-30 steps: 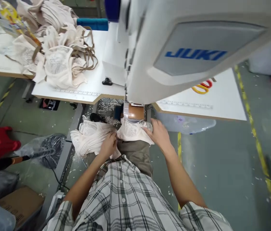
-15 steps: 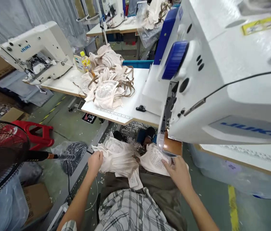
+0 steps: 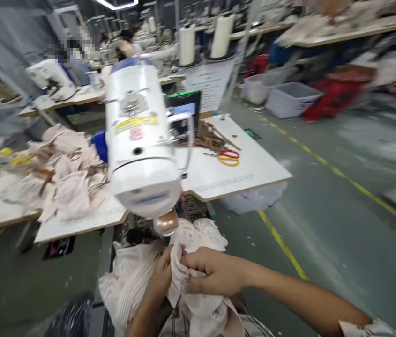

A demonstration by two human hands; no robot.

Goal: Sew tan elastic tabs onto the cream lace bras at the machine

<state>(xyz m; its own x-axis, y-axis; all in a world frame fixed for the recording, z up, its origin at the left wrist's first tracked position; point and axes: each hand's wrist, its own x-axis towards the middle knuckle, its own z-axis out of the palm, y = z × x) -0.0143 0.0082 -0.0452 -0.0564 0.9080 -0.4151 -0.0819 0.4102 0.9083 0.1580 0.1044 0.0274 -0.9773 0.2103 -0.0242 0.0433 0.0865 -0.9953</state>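
Observation:
A pale lace bra (image 3: 203,306) is held over my lap, just below the head of the sewing machine (image 3: 145,173). My left hand (image 3: 160,278) is closed on its left side, and my right hand (image 3: 213,271) pinches it from the right, close to the left one. More of the pale lace fabric (image 3: 201,234) spreads beyond my fingers. A stack of similar bras (image 3: 127,276) lies to the left of my left hand. Motion blurs the picture, so the fingertips and the fabric's edges are hard to make out.
A heap of pale bras (image 3: 71,182) lies on the left of the machine table. On the right part of the tabletop (image 3: 254,159) are red-and-yellow-handled scissors (image 3: 229,158) and brown straps (image 3: 208,135), with a control screen (image 3: 187,110) behind. A grey bin (image 3: 291,100) stands on the floor beyond.
My view has swung to the right. My hands, which were apart on two sides of my lap, have come together on one bra. The stack now lies to their left.

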